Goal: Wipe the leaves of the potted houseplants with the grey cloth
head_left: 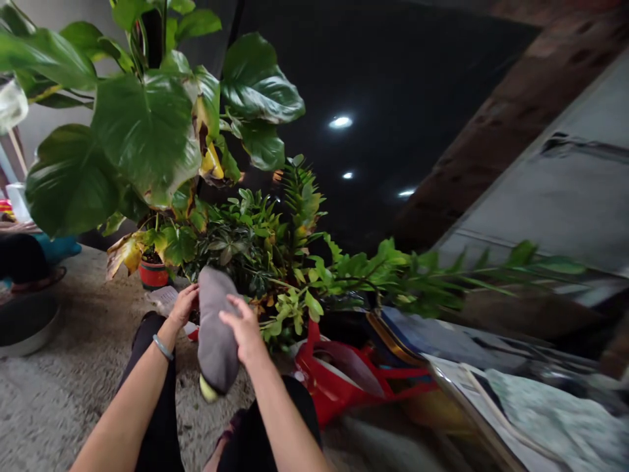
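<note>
A long grey, sole-shaped soft piece (pixel 217 331) is held upright between my hands, above the floor and between my knees. A yellow-green bit (pixel 207 389) shows at its lower end. My left hand (pixel 185 305) grips its upper left edge with the fingertips; a pale bangle (pixel 163 347) circles that wrist. From the right side my right hand (pixel 246 331) holds the piece, its fingers lying across the front face. Whatever my fingers touch behind it is hidden.
Large-leaved potted plants (pixel 147 131) rise ahead, one in a red pot (pixel 153 274). A red bag (pixel 334 373) stands to the right, beside stacked flat items (pixel 472 380). At the far left, a basin (pixel 29 328) sits near another person's foot (pixel 42 280).
</note>
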A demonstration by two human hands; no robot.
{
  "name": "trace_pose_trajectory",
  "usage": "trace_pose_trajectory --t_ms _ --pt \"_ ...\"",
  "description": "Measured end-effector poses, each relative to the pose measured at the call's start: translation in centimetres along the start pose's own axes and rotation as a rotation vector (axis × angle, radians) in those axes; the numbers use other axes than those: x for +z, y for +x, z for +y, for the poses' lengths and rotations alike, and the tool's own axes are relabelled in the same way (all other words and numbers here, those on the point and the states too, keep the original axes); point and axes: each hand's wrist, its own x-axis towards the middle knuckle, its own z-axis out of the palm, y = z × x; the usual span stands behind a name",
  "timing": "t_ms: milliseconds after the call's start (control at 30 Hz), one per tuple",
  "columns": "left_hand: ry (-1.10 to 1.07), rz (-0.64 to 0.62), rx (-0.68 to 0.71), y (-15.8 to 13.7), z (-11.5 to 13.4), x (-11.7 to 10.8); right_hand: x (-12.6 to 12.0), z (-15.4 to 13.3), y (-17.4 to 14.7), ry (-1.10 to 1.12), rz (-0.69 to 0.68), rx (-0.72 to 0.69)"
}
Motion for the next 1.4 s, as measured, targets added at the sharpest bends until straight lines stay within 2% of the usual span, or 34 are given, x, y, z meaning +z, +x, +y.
trace_pose_trajectory --t_ms 100,167,267,333,400,467,567,633,700,767,833,900,967,1033,1100,1200,1300,1367,1400 --pt "0.007 0.046 0.000 -0.3 0.0 -0.1 -1.7 0.7 -4.7 -0.011 -0.147 0.169" --pt "0.008 0.047 -0.010 -0.7 0.0 0.1 -4.4 -1.4 -5.4 0.024 -0.142 0.135" --pt "0.003 0.012 -0.032 -1.5 -0.3 0.9 -8.0 -5.7 -2.3 0.067 0.101 -0.036" --pt "0.018 -0.007 -0.046 -2.1 -0.5 1.5 -8.9 -7.1 1.2 0.065 0.250 -0.150" --pt "0.032 -0.011 -0.044 -2.6 -0.7 2.1 -8.3 -6.4 4.2 0.075 0.278 -0.135" --pt "0.038 -0.012 -0.038 -3.1 -0.9 2.5 -6.7 -4.0 5.2 0.087 0.233 0.014" --pt "0.067 -0.055 -0.050 -3.4 -1.1 3.0 -4.5 0.2 2.1 0.099 0.128 0.218" --pt "0.088 -0.090 -0.072 -3.5 -1.2 3.1 -4.6 1.6 -2.1 0.105 0.026 0.232" --pt "0.107 -0.091 -0.087 -3.6 -1.3 3.3 -6.5 1.6 -6.4 0.079 -0.068 0.203" --pt "0.127 -0.090 -0.094 -3.7 -1.2 3.4 -10.3 0.8 -9.8 0.091 -0.089 0.216" --pt "0.143 -0.111 -0.095 -3.9 -1.2 3.6 -15.1 0.1 -11.7 0.156 0.046 0.252" --pt "0.146 -0.129 -0.092 -4.2 -1.3 4.0 -20.0 0.0 -11.9 0.238 0.349 0.263" --pt "0.159 -0.133 -0.103 -4.6 -1.7 4.4 -23.8 0.5 -10.3 0.325 0.682 0.249" --pt "0.188 -0.135 -0.135 -5.0 -2.3 4.9 -25.5 1.1 -7.3 0.430 0.875 0.235" --pt "0.224 -0.136 -0.169 -5.4 -3.0 5.3 -24.5 1.5 -4.0 0.511 0.844 0.241" --pt "0.247 -0.135 -0.203 -6.0 -3.8 5.6 -19.2 2.0 -1.4 0.534 0.594 0.310" --pt "0.235 -0.099 -0.200 -6.3 -4.1 5.6 -13.6 2.7 -4.0 0.527 0.400 0.401" --pt "0.229 -0.075 -0.189 -6.3 -4.1 5.5 -12.4 3.2 -7.3 0.474 0.259 0.429" --pt "0.226 -0.074 -0.184 -6.3 -4.0 5.4 -12.8 3.3 -8.7 0.444 0.228 0.425"
